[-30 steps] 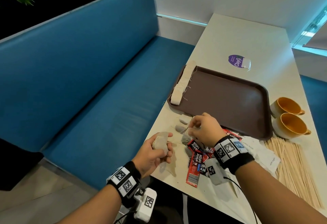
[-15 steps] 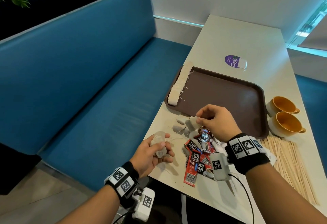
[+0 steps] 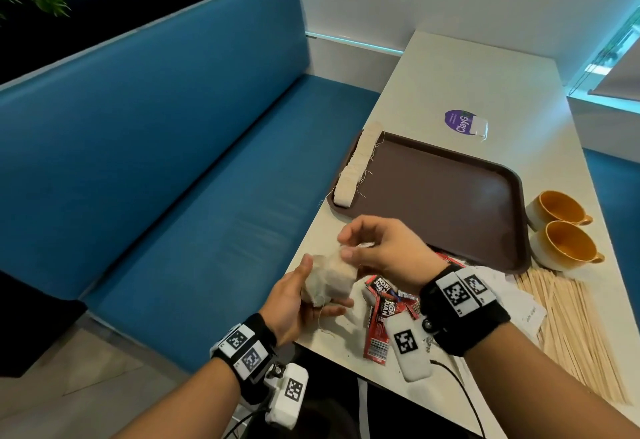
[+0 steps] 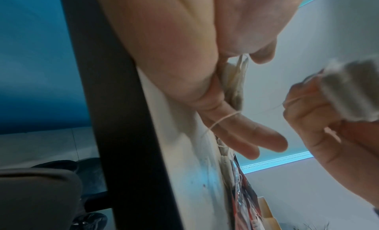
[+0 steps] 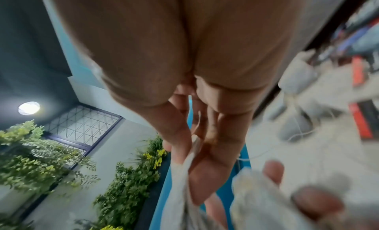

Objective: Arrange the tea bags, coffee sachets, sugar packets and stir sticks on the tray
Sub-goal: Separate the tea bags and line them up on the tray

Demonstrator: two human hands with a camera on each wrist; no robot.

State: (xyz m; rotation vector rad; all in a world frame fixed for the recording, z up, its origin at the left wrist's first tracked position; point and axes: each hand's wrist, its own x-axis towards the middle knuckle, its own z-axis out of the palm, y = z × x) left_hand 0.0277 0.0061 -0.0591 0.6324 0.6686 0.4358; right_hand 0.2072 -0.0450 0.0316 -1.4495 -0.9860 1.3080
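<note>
My left hand (image 3: 313, 282) grips a small stack of beige tea bags (image 3: 337, 281) above the table's near left edge, a thread trailing over its fingers (image 4: 242, 133). Right beside it, my right hand (image 3: 346, 245) pinches another tea bag (image 5: 188, 176), touching the top of that stack. The brown tray (image 3: 450, 196) lies just beyond, with a row of tea bags (image 3: 356, 165) along its left rim. Red coffee sachets (image 3: 381, 317) lie under my right wrist. White sugar packets (image 3: 519, 300) and a spread of wooden stir sticks (image 3: 571, 327) sit to the right.
Two orange-lined cups (image 3: 561, 227) stand at the tray's right side. A purple round sticker (image 3: 460, 121) is on the white table (image 3: 467, 75) beyond the tray. A blue bench (image 3: 173, 161) runs along the table's left edge.
My right hand lifted a tea bag from the loose pile on the table and carried it left to my left hand's stack. The left hand rose slightly toward it.
</note>
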